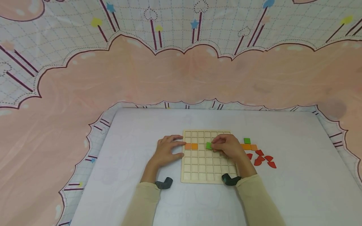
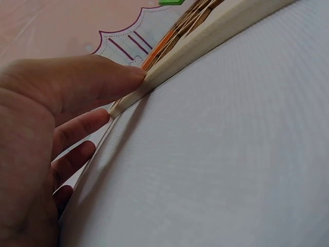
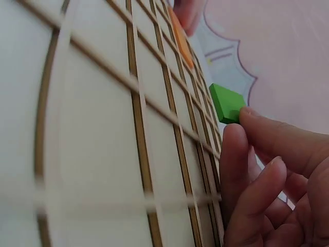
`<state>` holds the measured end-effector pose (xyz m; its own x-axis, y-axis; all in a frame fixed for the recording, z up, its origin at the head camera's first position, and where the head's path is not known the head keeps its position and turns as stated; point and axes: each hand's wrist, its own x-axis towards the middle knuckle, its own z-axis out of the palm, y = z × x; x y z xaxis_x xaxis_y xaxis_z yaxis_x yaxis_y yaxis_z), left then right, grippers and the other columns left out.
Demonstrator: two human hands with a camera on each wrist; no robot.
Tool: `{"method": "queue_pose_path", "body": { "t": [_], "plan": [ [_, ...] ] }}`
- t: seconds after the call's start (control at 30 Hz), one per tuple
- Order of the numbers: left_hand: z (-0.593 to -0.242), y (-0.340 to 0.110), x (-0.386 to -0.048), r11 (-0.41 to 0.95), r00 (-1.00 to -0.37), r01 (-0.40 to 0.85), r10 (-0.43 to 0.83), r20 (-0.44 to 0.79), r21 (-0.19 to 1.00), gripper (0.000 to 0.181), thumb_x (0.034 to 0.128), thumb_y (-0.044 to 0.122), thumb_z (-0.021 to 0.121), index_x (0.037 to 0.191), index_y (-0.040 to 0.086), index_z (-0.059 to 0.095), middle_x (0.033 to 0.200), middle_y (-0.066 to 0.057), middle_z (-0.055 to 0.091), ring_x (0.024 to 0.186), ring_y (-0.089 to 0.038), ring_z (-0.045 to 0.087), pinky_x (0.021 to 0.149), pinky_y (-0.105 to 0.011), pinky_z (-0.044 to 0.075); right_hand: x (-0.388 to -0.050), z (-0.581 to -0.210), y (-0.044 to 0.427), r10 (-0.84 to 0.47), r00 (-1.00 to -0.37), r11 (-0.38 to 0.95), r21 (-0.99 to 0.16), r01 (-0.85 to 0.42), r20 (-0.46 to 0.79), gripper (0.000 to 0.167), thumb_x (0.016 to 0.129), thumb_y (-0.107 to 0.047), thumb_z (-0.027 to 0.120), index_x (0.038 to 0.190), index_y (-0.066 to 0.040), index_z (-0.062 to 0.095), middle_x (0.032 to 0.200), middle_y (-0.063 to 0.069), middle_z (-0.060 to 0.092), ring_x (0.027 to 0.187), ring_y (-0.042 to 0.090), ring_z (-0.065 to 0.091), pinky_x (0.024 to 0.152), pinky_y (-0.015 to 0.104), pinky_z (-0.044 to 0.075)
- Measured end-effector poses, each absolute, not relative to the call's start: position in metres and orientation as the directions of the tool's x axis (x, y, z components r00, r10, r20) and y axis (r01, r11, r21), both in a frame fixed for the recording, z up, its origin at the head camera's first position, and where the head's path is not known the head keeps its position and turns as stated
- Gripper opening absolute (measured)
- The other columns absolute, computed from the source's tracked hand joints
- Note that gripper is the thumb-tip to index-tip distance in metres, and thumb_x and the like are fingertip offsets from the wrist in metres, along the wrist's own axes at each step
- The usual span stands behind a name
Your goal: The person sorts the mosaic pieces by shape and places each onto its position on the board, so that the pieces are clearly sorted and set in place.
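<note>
A wooden grid board (image 1: 202, 169) lies on the white table, with two orange squares (image 1: 194, 146) side by side in a row at its left edge. My right hand (image 1: 228, 147) pinches a green square (image 1: 208, 145) between thumb and finger over that same row; the right wrist view shows the green square (image 3: 226, 104) tilted above the grid. With fingers spread, my left hand (image 1: 167, 151) touches the board's left edge. In the left wrist view the thumb of my left hand (image 2: 67, 98) rests against the wooden rim (image 2: 195, 51).
Right of the board lie another green square (image 1: 247, 141), orange pieces (image 1: 254, 147) and several red wedge-shaped pieces (image 1: 271, 164). A patterned pink and white cloth (image 1: 183, 78) surrounds the white surface (image 1: 135, 125).
</note>
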<state>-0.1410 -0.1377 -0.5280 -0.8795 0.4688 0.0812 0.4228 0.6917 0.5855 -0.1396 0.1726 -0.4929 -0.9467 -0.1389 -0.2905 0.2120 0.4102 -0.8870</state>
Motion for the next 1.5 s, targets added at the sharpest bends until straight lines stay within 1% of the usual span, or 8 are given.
{"method": "queue_pose_path", "body": {
  "t": [0.13,0.2,0.3,0.57,0.83,1.07,1.3,1.5],
  "plan": [
    [-0.529,-0.138,-0.142,0.692,-0.879,0.423,0.469,0.08,0.586,0.048,0.085,0.038,0.077,0.132,0.027,0.07,0.15,0.004,0.053,0.136,-0.025,0.045,0.108,-0.053,0.029,-0.142,-0.495,0.162,-0.148,-0.942,0.416,-0.883,0.219,-0.303,0.018,0.088,-0.017,0.079,0.101,-0.007,0.074,0.077,0.002,0.074,0.068,0.014,0.066,0.058,0.026,0.049],
    [-0.529,-0.138,-0.142,0.691,-0.879,0.423,0.469,0.082,0.586,0.048,0.0848,0.037,0.077,0.132,0.027,0.07,0.15,0.004,0.053,0.136,-0.025,0.045,0.108,-0.053,0.029,-0.142,-0.495,0.157,-0.141,-0.941,0.426,-0.877,0.224,-0.308,0.017,0.087,-0.018,0.08,0.1,-0.009,0.074,0.077,0.001,0.074,0.066,0.015,0.064,0.057,0.026,0.049],
    [-0.529,-0.138,-0.141,0.691,-0.88,0.422,0.467,0.084,0.587,0.048,0.0844,0.036,0.077,0.131,0.027,0.07,0.15,0.004,0.053,0.135,-0.025,0.045,0.107,-0.054,0.029,-0.144,-0.495,0.151,-0.137,-0.943,0.43,-0.875,0.22,-0.304,0.018,0.087,-0.019,0.081,0.1,-0.008,0.075,0.077,0.001,0.073,0.064,0.015,0.062,0.057,0.026,0.049],
    [-0.528,-0.138,-0.141,0.697,-0.882,0.418,0.465,0.077,0.583,0.048,0.0843,0.036,0.077,0.131,0.027,0.07,0.15,0.004,0.053,0.135,-0.024,0.045,0.108,-0.054,0.029,-0.147,-0.498,0.145,-0.106,-0.932,0.386,-0.878,0.283,-0.347,0.017,0.086,-0.016,0.081,0.099,-0.007,0.076,0.074,0.002,0.071,0.062,0.015,0.064,0.055,0.024,0.048],
    [-0.528,-0.138,-0.142,0.699,-0.879,0.423,0.471,0.073,0.576,0.048,0.0846,0.037,0.076,0.132,0.027,0.07,0.15,0.005,0.053,0.135,-0.024,0.045,0.108,-0.054,0.029,-0.148,-0.5,0.143,-0.112,-0.931,0.391,-0.877,0.281,-0.348,0.017,0.083,-0.014,0.083,0.097,-0.007,0.077,0.074,0.0,0.071,0.058,0.014,0.062,0.055,0.023,0.047],
    [-0.529,-0.138,-0.142,0.706,-0.881,0.419,0.468,0.068,0.571,0.048,0.0853,0.037,0.076,0.132,0.028,0.069,0.15,0.005,0.052,0.137,-0.024,0.044,0.108,-0.053,0.03,-0.149,-0.501,0.141,-0.093,-0.928,0.412,-0.863,0.294,-0.36,0.017,0.083,-0.016,0.083,0.098,-0.009,0.078,0.075,-0.001,0.071,0.056,0.014,0.061,0.055,0.023,0.047],
    [-0.528,-0.137,-0.141,0.707,-0.883,0.419,0.463,0.075,0.57,0.048,0.0849,0.037,0.076,0.131,0.028,0.07,0.15,0.005,0.053,0.137,-0.024,0.044,0.107,-0.053,0.03,-0.149,-0.502,0.143,-0.14,-0.937,0.415,-0.878,0.239,-0.321,0.023,0.083,-0.013,0.083,0.103,-0.005,0.076,0.075,0.001,0.068,0.056,0.014,0.06,0.055,0.024,0.049],
    [-0.524,-0.136,-0.14,0.708,-0.886,0.41,0.46,0.065,0.575,0.048,0.0848,0.037,0.076,0.131,0.027,0.07,0.15,0.005,0.053,0.137,-0.025,0.044,0.108,-0.054,0.029,-0.149,-0.501,0.144,-0.153,-0.928,0.413,-0.875,0.253,-0.341,0.027,0.08,-0.013,0.085,0.104,-0.006,0.076,0.076,0.002,0.066,0.058,0.015,0.061,0.057,0.023,0.05]
  ]
}}
